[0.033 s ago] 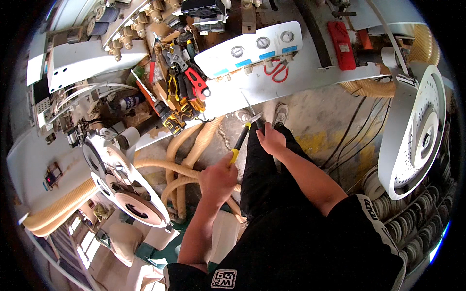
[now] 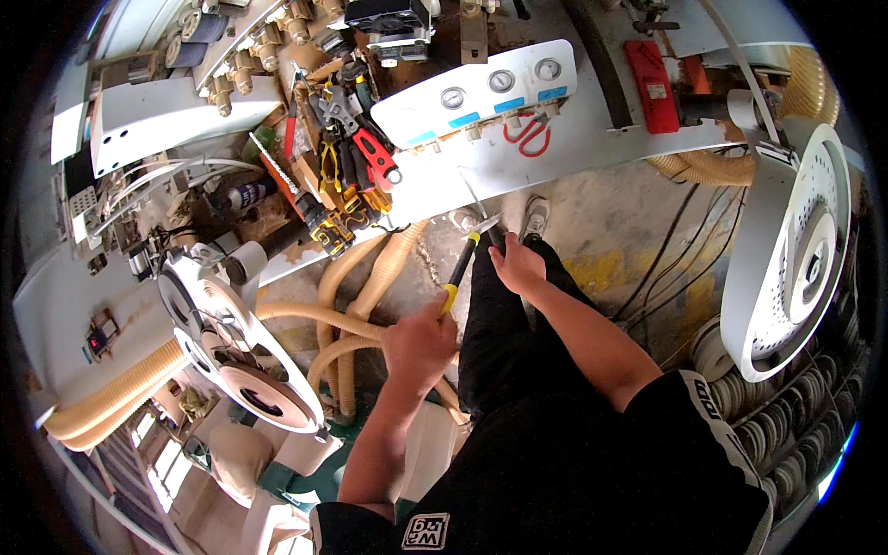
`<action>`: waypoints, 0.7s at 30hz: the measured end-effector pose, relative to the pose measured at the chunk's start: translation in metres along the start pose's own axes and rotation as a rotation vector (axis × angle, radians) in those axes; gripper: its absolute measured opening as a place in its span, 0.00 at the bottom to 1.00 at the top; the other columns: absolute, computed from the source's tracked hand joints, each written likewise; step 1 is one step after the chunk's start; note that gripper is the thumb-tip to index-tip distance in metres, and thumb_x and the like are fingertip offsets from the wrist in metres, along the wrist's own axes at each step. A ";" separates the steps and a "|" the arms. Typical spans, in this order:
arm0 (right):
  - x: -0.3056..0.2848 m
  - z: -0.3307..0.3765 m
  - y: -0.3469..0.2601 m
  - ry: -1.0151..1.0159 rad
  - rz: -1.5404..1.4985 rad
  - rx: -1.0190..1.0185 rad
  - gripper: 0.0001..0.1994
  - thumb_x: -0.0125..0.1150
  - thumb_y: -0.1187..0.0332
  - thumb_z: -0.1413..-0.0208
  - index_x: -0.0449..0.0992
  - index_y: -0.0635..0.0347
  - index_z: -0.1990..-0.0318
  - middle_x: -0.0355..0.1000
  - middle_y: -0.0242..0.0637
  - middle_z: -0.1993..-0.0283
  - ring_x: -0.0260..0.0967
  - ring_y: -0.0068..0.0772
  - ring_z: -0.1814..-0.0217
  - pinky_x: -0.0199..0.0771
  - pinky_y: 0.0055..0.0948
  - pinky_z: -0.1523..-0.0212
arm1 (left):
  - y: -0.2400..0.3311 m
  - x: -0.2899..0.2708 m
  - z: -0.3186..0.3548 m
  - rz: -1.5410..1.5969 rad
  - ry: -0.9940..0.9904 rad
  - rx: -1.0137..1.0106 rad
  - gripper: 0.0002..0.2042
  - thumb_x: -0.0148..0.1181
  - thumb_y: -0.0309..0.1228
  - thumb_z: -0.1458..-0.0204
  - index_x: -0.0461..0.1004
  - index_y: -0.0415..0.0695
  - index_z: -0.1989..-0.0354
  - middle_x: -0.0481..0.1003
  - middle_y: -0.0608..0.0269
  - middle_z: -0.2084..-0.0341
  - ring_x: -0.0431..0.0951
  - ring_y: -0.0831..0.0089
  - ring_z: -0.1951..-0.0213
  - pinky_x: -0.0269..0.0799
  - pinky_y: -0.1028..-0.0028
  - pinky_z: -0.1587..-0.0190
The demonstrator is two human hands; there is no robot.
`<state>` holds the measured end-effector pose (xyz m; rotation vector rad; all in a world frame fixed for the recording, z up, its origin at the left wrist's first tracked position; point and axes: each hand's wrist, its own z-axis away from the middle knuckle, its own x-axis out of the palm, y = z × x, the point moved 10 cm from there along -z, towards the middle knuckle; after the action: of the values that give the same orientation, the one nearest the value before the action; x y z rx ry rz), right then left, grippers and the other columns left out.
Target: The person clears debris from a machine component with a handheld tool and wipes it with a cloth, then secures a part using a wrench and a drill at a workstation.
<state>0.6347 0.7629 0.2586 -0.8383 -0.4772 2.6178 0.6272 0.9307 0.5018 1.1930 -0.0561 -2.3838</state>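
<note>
My left hand is closed around the black-and-yellow handle of what looks like a hammer. Its bright metal head points away from me, close to my right hand. That hand's fingers are wrapped round a dark handle, mostly hidden by the fingers. A thin metal shaft runs from near the hammer head towards the edge of the white bench; whether it joins the dark handle is hard to see. Both hands are over my legs, in front of the bench.
Pliers, a cordless drill and other tools crowd the bench's left part. A white gauge panel and red-handled scissors lie further right. Belt-machine wheels stand left and right. Beige hoses cross the floor.
My left hand and the hammer have shifted very slightly to the right. My right hand stays practically in place.
</note>
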 end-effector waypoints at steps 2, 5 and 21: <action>-0.003 -0.004 -0.001 0.042 0.003 -0.013 0.22 0.49 0.48 0.34 0.63 0.60 0.49 0.79 0.51 0.68 0.79 0.55 0.65 0.78 0.52 0.68 | 0.010 0.006 0.002 -0.056 0.000 0.013 0.18 0.54 0.39 0.42 0.79 0.52 0.45 0.78 0.50 0.80 0.81 0.51 0.75 0.76 0.53 0.68; -0.004 -0.005 -0.006 0.071 -0.006 -0.015 0.22 0.50 0.48 0.34 0.63 0.61 0.50 0.79 0.50 0.69 0.79 0.56 0.66 0.78 0.51 0.69 | 0.015 0.015 0.002 -0.080 -0.025 -0.001 0.19 0.53 0.38 0.42 0.76 0.52 0.42 0.78 0.52 0.80 0.81 0.51 0.76 0.75 0.53 0.70; 0.002 0.033 -0.040 -0.066 -0.161 0.026 0.23 0.51 0.49 0.36 0.67 0.62 0.50 0.79 0.55 0.63 0.79 0.58 0.60 0.76 0.56 0.60 | -0.034 0.023 -0.080 -0.136 -0.008 -0.126 0.20 0.50 0.40 0.39 0.74 0.55 0.40 0.81 0.48 0.71 0.83 0.52 0.67 0.77 0.55 0.62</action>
<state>0.6222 0.7926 0.2992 -0.6780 -0.5050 2.5042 0.6631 0.9649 0.4271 1.1610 0.1757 -2.4678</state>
